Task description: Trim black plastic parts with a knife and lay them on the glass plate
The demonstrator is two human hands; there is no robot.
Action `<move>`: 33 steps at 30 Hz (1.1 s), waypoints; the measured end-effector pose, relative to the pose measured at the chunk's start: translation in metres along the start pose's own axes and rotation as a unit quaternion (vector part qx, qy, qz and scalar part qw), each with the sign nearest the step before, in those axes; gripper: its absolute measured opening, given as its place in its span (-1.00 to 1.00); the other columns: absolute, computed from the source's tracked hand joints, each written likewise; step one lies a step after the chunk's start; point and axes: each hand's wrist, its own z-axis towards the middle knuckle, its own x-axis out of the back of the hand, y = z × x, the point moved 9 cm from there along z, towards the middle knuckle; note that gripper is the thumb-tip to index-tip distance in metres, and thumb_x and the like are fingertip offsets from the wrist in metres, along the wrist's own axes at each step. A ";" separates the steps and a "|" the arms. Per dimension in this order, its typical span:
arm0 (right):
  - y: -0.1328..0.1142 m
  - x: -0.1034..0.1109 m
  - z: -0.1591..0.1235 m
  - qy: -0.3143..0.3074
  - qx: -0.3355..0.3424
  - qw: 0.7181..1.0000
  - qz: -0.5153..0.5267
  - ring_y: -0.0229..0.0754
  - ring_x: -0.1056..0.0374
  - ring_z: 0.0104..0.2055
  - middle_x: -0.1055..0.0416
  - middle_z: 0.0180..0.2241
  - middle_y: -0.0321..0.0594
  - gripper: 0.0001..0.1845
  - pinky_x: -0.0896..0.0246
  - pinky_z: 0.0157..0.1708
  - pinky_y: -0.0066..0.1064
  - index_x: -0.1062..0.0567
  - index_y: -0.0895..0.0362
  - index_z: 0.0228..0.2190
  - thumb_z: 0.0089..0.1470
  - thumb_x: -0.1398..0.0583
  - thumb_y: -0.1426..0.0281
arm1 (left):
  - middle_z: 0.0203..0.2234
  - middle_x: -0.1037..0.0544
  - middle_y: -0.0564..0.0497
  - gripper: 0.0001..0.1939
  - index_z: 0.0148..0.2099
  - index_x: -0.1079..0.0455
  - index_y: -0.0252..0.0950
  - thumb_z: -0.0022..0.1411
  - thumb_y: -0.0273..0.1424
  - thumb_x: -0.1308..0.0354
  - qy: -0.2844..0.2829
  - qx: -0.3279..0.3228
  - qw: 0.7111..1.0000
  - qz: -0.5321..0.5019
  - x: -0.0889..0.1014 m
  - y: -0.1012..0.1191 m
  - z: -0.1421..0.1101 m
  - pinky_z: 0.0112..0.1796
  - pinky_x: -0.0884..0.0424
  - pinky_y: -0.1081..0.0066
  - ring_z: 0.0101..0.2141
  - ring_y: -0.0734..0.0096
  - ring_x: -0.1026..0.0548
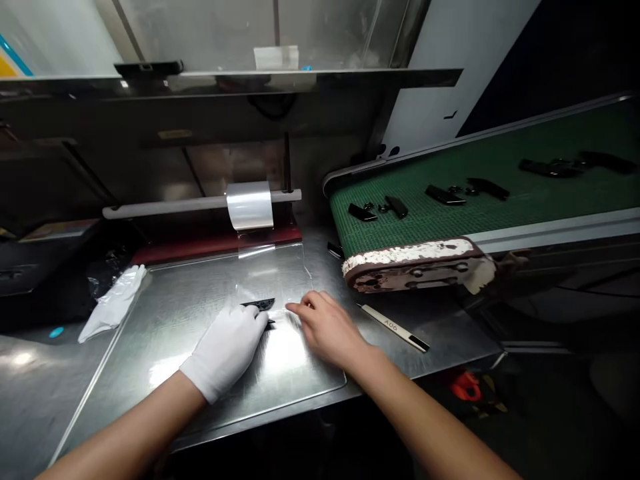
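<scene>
This is a factory workstation, shown by the green conveyor belt (pixel 425 193) with black parts (pixel 447 195) spaced along it. Left of the belt stand a metal desk (pixel 190 300) and a roll of clear film (pixel 250 205) on a rod; a steel shelf (pixel 225 81) runs above the roll.

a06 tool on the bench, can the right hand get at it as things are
Probably yes: the A06 tool lies on the metal bench just beside the right hand, with nothing visible between them.
</scene>
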 end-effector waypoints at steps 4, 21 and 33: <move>-0.014 -0.025 0.033 -0.038 -0.008 0.999 0.004 -0.06 -0.33 -0.14 -0.48 -0.20 -0.16 -0.59 -0.26 -0.10 -0.28 -0.64 -0.04 0.03 0.25 -0.20 0.54 | -0.29 -0.59 -0.18 -0.75 -0.23 -0.52 -0.29 0.43 -0.48 -0.02 0.011 0.007 1.000 -0.028 -0.003 -0.001 -0.011 -0.23 -0.41 0.08 -0.26 -0.03 -0.52; -0.179 -0.058 -0.037 -0.191 -0.007 0.853 0.486 -0.27 -0.45 -0.39 -0.52 -0.34 -0.35 -0.64 -0.40 -0.37 -0.51 -0.45 -0.05 0.14 0.37 -0.22 0.21 | -0.32 -0.58 0.04 -0.84 -0.21 -0.50 -0.22 0.32 -0.24 -0.25 0.204 0.407 0.604 -0.654 -0.025 -0.026 -0.226 -0.16 -0.49 0.32 -0.26 0.23 -0.53; -0.306 -0.169 -0.129 -0.250 0.314 0.815 0.418 -0.09 -0.62 -0.10 -0.63 -0.10 -0.18 -0.57 -0.60 -0.11 -0.38 -0.49 -0.04 0.10 0.27 -0.21 0.55 | -0.48 -0.50 -0.02 -0.57 -0.32 -0.46 -0.29 0.40 -0.04 -0.10 0.214 0.574 0.307 -0.728 -0.183 0.043 -0.402 -0.40 -0.45 0.32 -0.45 0.33 -0.50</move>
